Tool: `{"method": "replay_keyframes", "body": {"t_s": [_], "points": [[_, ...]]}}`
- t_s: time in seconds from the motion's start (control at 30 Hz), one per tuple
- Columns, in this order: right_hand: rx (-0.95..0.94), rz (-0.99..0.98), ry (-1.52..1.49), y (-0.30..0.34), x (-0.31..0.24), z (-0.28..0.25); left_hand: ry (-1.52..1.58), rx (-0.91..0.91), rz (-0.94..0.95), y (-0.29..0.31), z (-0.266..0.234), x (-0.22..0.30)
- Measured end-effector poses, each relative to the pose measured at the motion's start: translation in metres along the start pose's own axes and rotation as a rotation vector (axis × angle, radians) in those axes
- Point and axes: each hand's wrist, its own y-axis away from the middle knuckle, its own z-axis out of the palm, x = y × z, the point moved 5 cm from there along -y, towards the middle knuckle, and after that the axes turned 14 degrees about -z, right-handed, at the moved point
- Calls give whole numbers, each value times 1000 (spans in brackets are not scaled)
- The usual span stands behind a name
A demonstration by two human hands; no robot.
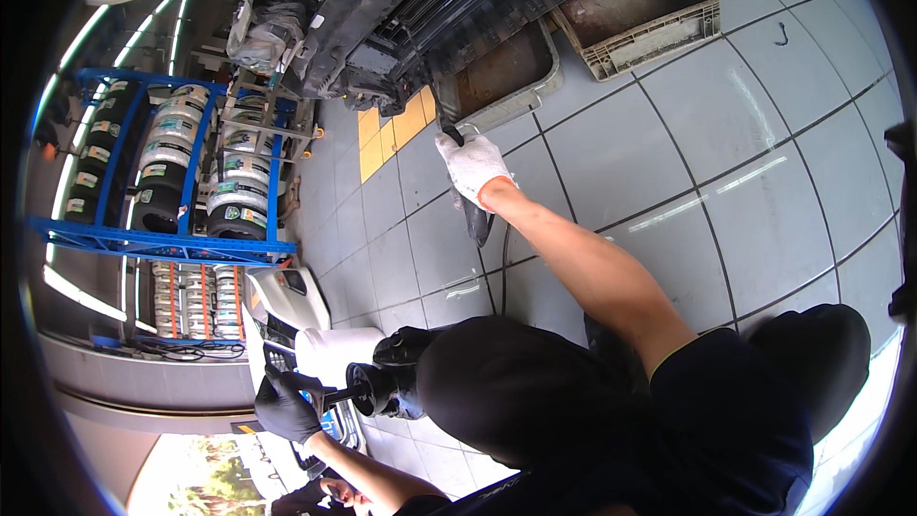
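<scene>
My right hand (475, 170), in a white knit glove with an orange cuff, reaches out over the tiled floor. Its fingers are closed round a dark, elongated piece (478, 222), whose lower end hangs below the palm; its exact kind I cannot make out. Just beyond that hand are a grey tray (521, 100) and the exposed underside of a vehicle's front end (392, 19). At the lower left, my left hand (289, 405) wears a black glove. It is closed on a black handle-like piece (336, 396), which runs toward a dark cylindrical object (368, 389).
A grey plastic crate (659, 53) stands beside the tray. Blue racks (162, 244) with tyres line the left side, near white vehicle body parts (298, 298). My dark-clothed knee (506, 382) fills the lower middle. Another person (330, 497) is partly visible at the bottom left.
</scene>
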Motion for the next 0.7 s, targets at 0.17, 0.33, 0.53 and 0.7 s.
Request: {"method": "replay_keyframes", "body": {"t_s": [0.17, 0.33, 0.53, 0.7], "points": [[56, -91, 136, -9, -8, -9, -28, 34, -26, 0, 0, -2], [68, -74, 252, -8, -16, -22, 36, 1, -43, 1, 1, 0], [10, -68, 232, 1, -24, -26, 21, -32, -50, 2, -1, 5], [11, -42, 112, 6, -24, -37, -26, 49, -60, 3, -5, 9]]}}
